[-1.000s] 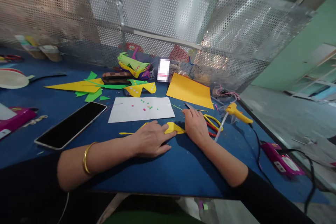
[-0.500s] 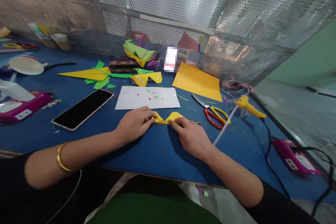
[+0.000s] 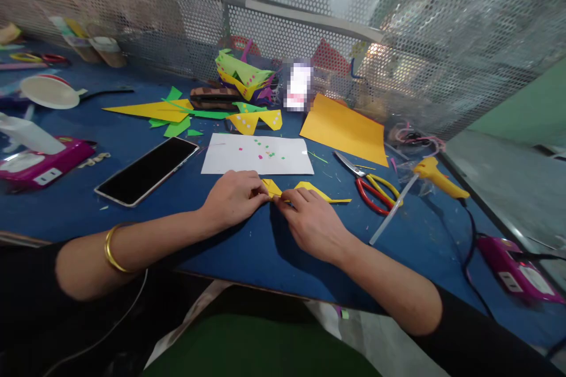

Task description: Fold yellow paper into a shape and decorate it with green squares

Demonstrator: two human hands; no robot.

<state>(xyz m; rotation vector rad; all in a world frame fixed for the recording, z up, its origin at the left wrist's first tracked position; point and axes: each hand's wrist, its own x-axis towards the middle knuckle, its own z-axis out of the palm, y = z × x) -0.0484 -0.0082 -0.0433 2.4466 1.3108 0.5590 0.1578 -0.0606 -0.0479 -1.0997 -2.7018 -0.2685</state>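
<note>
Head view: both hands meet on yellow paper [image 3: 309, 190], just before white sheet [image 3: 257, 154].
Left hand [image 3: 232, 197]: pinching it.
Right hand [image 3: 313, 225]: pinching too.
Tip: I'd press firmly, edges aligned.

Just beyond the pinch lies a white sheet [image 3: 257, 154] dotted with tiny coloured bits. Left of it rests a dark phone [image 3: 148, 169], face up. To the right, near the grip, lie red-and-yellow scissors [image 3: 370, 184], then a yellow glue gun [image 3: 437, 175]. An orange sheet [image 3: 345, 128] lies farther back, beside what may be folded paper models [image 3: 241, 75].
</note>
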